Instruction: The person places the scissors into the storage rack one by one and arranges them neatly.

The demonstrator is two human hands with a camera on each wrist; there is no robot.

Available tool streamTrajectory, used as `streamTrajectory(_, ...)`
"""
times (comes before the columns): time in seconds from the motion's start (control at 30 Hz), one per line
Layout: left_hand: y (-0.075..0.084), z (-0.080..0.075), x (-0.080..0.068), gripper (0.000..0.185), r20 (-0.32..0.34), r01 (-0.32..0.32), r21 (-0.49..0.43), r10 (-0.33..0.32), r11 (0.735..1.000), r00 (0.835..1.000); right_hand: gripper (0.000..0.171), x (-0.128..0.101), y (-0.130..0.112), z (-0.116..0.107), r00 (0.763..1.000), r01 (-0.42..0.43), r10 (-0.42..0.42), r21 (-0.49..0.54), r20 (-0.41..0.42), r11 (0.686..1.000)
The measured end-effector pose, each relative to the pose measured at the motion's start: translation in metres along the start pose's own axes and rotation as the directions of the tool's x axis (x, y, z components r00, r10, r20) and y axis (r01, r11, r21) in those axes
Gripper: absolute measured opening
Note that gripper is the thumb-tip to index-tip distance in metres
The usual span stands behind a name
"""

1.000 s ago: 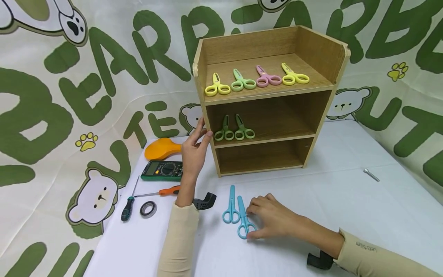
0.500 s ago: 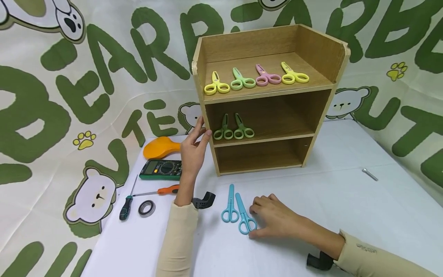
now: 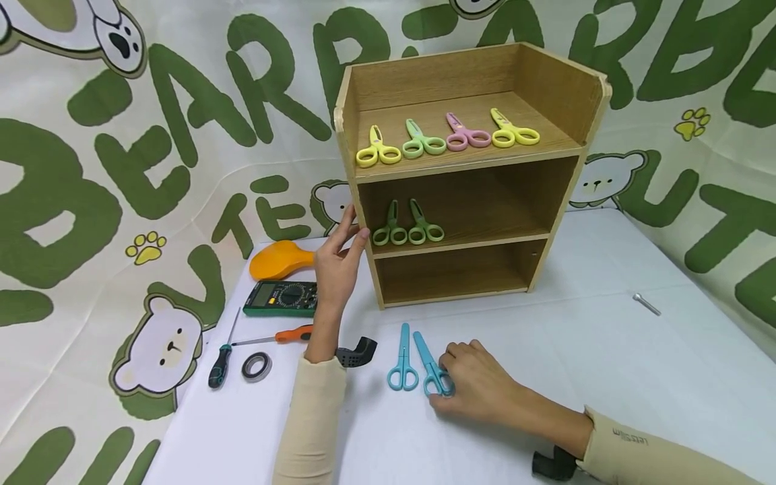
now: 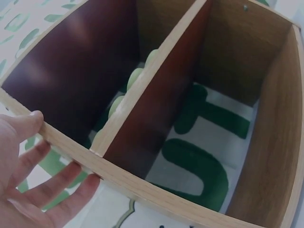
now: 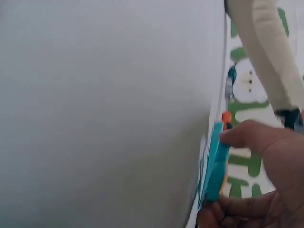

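Two hands: right point(image 3: 479, 387) gripping blue scissors point(image 3: 432, 372), left point(image 3: 336, 266) against shelf point(image 3: 354, 182).

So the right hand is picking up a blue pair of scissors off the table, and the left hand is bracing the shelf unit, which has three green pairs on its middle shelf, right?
Nearly. The middle shelf holds two green pairs of scissors, not three; the head view shows it. The rest holds: the right hand grips a blue pair of scissors on the table, and the left hand rests on the shelf unit.

Staged demo bench w/ backdrop point(image 3: 151, 135), multimeter point(image 3: 281, 298)
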State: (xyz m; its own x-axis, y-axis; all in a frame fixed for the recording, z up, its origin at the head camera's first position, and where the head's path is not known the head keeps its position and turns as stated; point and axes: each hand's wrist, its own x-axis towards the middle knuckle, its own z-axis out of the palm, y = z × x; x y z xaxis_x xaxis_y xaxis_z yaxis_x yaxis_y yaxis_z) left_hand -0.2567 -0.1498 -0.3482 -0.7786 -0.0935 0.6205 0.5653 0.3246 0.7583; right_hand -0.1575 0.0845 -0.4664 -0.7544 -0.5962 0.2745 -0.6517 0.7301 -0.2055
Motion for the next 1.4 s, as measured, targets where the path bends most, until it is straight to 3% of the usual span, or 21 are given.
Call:
streamTrajectory(0.17, 0.001, 0.000, 0.001, 0.050, 0.004, -0.002, 0.001, 0.002, 1.000, 1.000, 0.040, -0.002, 0.014, -0.020, 0.998, 0.009, -0.005, 0.063, -0.061, 0.998)
streamTrajectory(0.47, 0.000, -0.002, 0.001, 0.050, -0.011, -0.003, 0.016, 0.003, 1.000, 1.000, 0.040, 0.008, 0.031, -0.075, 0.992, 0.028, -0.011, 0.134, -0.125, 0.991)
streamTrajectory(0.87, 0.000, -0.004, 0.000, 0.050, -0.006, 0.005, 0.000, -0.005, 1.000, 1.000, 0.038, 0.055, 0.069, -0.138, 0.981, 0.020, 0.005, 0.126, -0.196, 0.992)
streamTrajectory(1.07, 0.001, -0.004, 0.000, 0.050, -0.007, 0.002, 0.001, -0.002, 1.000, 1.000, 0.042, 0.087, 0.090, -0.152, 0.982, -0.043, 0.063, 0.112, -0.177, 0.993)
streamTrajectory(1.4, 0.003, -0.001, -0.002, 0.050, 0.000, 0.013, -0.010, -0.013, 1.000, 1.000, 0.035, 0.121, 0.119, -0.149, 0.987, -0.100, 0.115, 0.137, -0.109, 0.986)
